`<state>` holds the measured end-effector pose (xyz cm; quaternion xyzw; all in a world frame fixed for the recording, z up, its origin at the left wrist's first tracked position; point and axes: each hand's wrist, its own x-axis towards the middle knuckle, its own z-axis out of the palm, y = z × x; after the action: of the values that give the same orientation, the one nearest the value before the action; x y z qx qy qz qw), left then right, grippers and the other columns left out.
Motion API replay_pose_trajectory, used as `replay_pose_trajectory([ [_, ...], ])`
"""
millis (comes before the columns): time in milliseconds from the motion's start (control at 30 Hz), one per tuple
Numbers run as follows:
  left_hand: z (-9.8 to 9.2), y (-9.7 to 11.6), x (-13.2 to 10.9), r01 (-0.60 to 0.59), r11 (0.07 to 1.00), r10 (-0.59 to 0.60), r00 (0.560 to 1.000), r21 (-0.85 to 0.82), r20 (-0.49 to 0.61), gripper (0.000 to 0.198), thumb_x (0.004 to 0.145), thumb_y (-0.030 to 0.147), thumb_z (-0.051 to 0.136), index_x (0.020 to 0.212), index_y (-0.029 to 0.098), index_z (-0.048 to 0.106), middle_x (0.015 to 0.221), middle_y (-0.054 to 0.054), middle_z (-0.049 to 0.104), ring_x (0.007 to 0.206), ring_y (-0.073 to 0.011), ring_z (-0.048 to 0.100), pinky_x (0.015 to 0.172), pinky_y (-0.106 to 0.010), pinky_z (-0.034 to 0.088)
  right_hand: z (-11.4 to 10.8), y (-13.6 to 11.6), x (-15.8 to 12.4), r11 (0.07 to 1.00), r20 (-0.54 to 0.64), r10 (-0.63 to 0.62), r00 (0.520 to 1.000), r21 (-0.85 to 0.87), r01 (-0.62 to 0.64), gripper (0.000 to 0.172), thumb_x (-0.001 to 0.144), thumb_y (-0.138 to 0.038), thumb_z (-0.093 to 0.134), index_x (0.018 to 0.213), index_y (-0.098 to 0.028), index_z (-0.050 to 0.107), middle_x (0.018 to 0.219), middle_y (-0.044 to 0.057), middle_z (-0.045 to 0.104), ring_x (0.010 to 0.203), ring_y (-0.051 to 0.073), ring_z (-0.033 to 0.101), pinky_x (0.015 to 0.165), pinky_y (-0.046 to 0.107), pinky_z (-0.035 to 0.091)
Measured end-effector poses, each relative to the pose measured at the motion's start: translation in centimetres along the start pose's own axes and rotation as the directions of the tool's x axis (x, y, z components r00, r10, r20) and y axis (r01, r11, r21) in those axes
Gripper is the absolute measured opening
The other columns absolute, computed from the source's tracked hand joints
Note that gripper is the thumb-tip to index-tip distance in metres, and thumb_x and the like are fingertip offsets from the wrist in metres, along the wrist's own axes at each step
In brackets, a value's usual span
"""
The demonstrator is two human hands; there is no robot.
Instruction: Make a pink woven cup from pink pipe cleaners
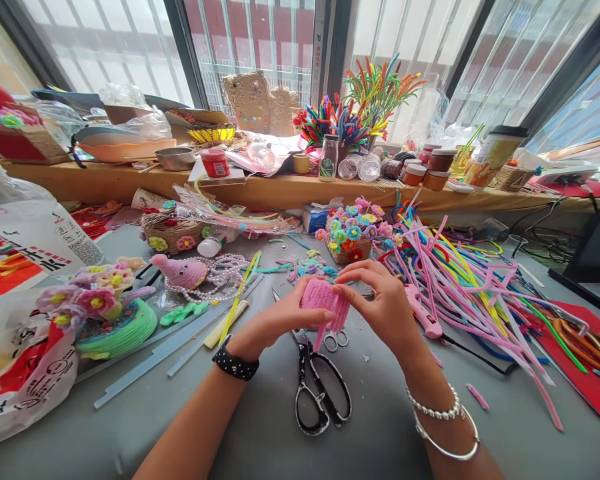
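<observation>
Both my hands hold a pink pipe-cleaner piece (323, 300), a fuzzy coiled pad, above the grey table (260, 427). My left hand (280, 320) grips its lower left edge with closed fingers. My right hand (380, 300) pinches its right side and top with curled fingers. A loose pink stem hangs down from the piece. Black scissors (320, 383) lie on the table right under my hands, with small silver scissors (335, 340) beside them.
A heap of coloured pipe cleaners (460, 280) spreads at right, with a pink glue gun (423, 313) beside it. Flower baskets (353, 237), a pearl string (215, 270), a pink knitted figure (183, 270) and a green basket (120, 327) crowd the left. Jars line the window ledge (280, 187).
</observation>
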<state>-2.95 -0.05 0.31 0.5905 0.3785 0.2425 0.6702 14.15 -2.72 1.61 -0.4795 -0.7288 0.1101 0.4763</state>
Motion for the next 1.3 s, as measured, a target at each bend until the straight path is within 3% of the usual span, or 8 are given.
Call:
replay_pose_trajectory([
  [167, -0.02, -0.1, 0.05, 0.007, 1.0, -0.008, 1.0, -0.023, -0.026, 0.063, 0.062, 0.034, 0.069, 0.114, 0.023, 0.036, 0.092, -0.002, 0.052, 0.079, -0.0155, 0.055, 0.067, -0.029, 0.045, 0.17, -0.02, -0.07, 0.999, 0.028, -0.025, 0.999, -0.044, 0.026, 0.01, 0.078, -0.025, 0.059, 0.073, -0.02, 0.066, 0.084, 0.005, 0.063, 0.086, 0.02, 0.055, 0.079, 0.039, 0.045],
  [333, -0.17, -0.11, -0.12, 0.062, 0.996, -0.06, 0.998, -0.067, 0.023, 0.065, 0.063, 0.033, 0.067, 0.116, 0.022, 0.032, 0.099, -0.004, 0.051, 0.082, -0.0157, 0.056, 0.07, -0.031, 0.044, 0.17, -0.22, -0.05, 0.998, 0.11, 0.063, 0.992, 0.02, -0.066, 0.015, 0.075, -0.033, 0.062, 0.071, -0.019, 0.066, 0.093, 0.007, 0.061, 0.094, 0.02, 0.054, 0.084, 0.04, 0.043],
  [633, -0.16, -0.04, -0.29, 0.03, 0.991, -0.032, 0.999, 0.133, 0.015, 0.069, 0.063, 0.033, 0.066, 0.121, 0.02, 0.03, 0.096, -0.004, 0.049, 0.082, -0.0171, 0.051, 0.07, -0.031, 0.041, -0.21, 0.05, 0.02, 0.949, 0.325, 0.211, 0.922, 0.16, -0.273, 0.017, 0.077, -0.032, 0.059, 0.066, -0.02, 0.066, 0.1, 0.004, 0.06, 0.097, 0.019, 0.056, 0.089, 0.039, 0.041],
  [1033, -0.32, 0.2, -0.49, -0.038, 0.988, 0.024, 0.995, 0.151, 0.092, 0.077, 0.06, 0.033, 0.07, 0.123, 0.022, 0.028, 0.096, -0.004, 0.049, 0.081, -0.0163, 0.051, 0.07, -0.03, 0.043, -0.4, -0.11, 0.13, 0.907, 0.381, 0.259, 0.888, 0.222, -0.359, 0.023, 0.077, -0.036, 0.057, 0.063, -0.019, 0.062, 0.102, 0.004, 0.056, 0.098, 0.017, 0.054, 0.091, 0.036, 0.038],
  [1300, -0.19, 0.11, -0.37, -0.016, 0.992, 0.012, 0.999, 0.127, 0.037, 0.08, 0.058, 0.031, 0.07, 0.125, 0.02, 0.029, 0.098, -0.006, 0.051, 0.082, -0.0179, 0.052, 0.07, -0.031, 0.043, -0.23, -0.02, 0.12, 0.925, 0.346, 0.243, 0.906, 0.199, -0.324, 0.022, 0.075, -0.038, 0.059, 0.065, -0.019, 0.062, 0.105, 0.005, 0.055, 0.102, 0.019, 0.051, 0.092, 0.036, 0.037],
])
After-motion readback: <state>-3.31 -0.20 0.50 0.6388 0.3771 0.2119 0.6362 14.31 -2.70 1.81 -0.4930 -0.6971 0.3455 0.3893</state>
